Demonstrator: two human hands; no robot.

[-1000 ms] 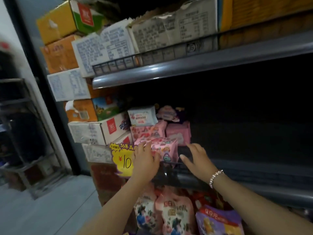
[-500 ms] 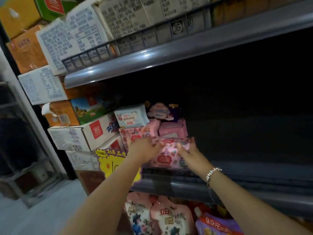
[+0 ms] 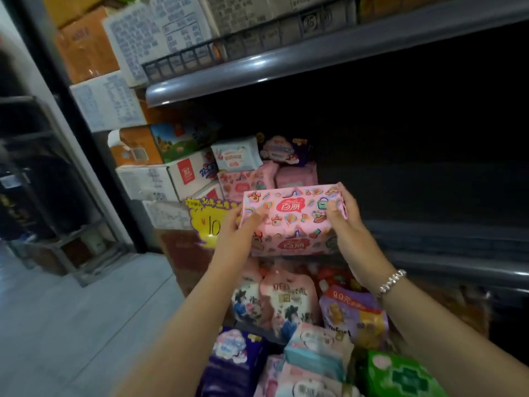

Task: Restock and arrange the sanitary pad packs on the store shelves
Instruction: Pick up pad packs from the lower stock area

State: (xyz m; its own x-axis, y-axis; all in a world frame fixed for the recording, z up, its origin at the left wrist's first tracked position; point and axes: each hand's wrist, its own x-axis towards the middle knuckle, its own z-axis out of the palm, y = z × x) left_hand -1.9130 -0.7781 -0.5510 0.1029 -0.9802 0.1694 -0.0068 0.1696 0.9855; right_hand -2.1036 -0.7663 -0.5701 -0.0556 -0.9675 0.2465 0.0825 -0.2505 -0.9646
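Two hands hold one pink pack (image 3: 292, 222) out in front of the shelf (image 3: 446, 239). My left hand (image 3: 239, 234) grips its left end, my right hand (image 3: 347, 224) its right. It feels soft, so it could slip and fall onto the packs below (image 3: 286, 299).

Both hands have lifted the pink pack (image 3: 292, 222) off the shelf (toward the camera).

Both forearms are bare; a silver beaded bracelet (image 3: 391, 282) circles the right wrist.
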